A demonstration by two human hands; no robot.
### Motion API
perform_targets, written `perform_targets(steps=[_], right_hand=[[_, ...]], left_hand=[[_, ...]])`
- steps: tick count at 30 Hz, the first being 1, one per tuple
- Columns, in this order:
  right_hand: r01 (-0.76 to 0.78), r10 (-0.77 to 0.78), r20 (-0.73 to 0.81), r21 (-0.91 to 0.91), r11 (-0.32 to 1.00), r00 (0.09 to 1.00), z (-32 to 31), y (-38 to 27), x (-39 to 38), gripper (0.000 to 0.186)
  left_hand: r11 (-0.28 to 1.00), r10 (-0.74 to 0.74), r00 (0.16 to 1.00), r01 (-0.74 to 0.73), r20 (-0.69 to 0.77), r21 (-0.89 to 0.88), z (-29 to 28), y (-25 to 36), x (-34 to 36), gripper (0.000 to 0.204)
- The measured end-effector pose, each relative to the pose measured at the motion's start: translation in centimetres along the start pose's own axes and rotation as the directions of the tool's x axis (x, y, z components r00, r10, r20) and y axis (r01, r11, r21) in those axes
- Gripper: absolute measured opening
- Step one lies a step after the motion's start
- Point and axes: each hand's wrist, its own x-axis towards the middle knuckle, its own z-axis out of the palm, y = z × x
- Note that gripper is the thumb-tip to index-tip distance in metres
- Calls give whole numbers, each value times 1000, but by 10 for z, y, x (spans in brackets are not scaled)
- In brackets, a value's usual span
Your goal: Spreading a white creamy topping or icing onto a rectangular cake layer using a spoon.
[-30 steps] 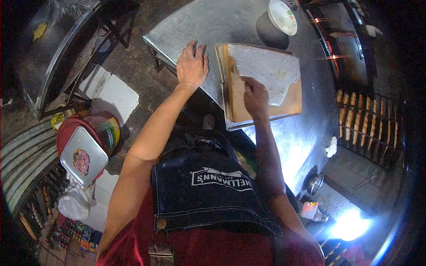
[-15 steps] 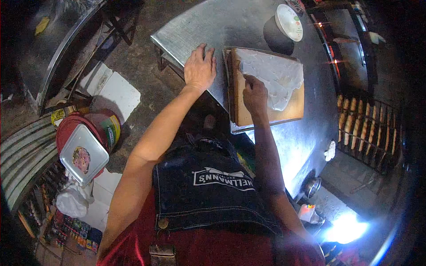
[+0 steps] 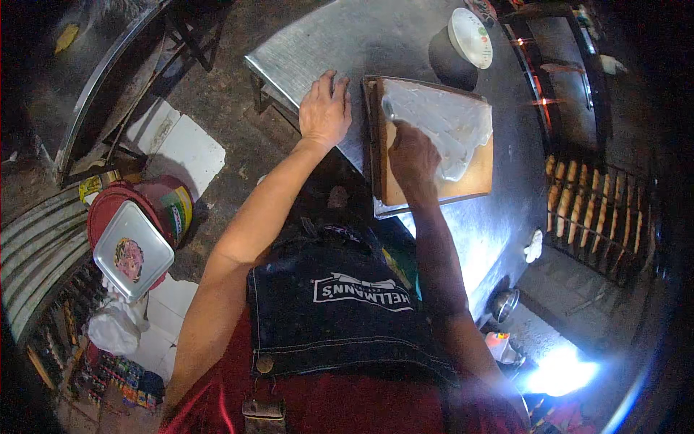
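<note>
A flat, golden sheet that looks like cake [image 3: 466, 179] lies in a dark-rimmed tray [image 3: 371, 145] on the metal table. White, glossy cream [image 3: 441, 119] covers much of its far and right side. My right hand [image 3: 414, 163] is closed over the sheet's left part, at the edge of the cream. A small greyish tip shows just beyond its fingers, but I cannot make out the tool. My left hand [image 3: 325, 112] rests palm down on the table edge, left of the tray, fingers stretched out and holding nothing.
A white bowl [image 3: 470, 38] stands at the table's far side. Baked bread sticks fill a rack [image 3: 593, 210] at the right. To the left, a metal tray with pinkish food [image 3: 135, 249] sits on a red bucket [image 3: 108, 210]. A bright lamp [image 3: 560, 372] glares at lower right.
My right hand has shifted slightly toward me and turned, its fingers now pointing more to the left. My left hand stays in place on the table edge.
</note>
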Motion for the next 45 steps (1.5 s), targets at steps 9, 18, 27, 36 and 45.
perform_targets(steps=[9,18,27,36,45], right_hand=[[70,-59,-80,149,986,995,0,42,6,31],[224,-160,-182,430,874,970,19,69,-26,32],[-1,61,-102,508,861,993,34,123,-8,30],[267,-151,-296,402,876,943,50,62,-14,25],[141,-64,-173,478,867,983,22,59,-10,28]], left_hand=[[1000,1,1000,-1,9,14,-2,3,-1,34],[999,4,999,-3,-35,44,1,1,-2,30],[996,30,998,-24,-62,84,3,3,-2,30],[997,4,998,1,-56,75,2,4,-3,33],[999,-1,997,5,-74,54,1,1,-4,31]])
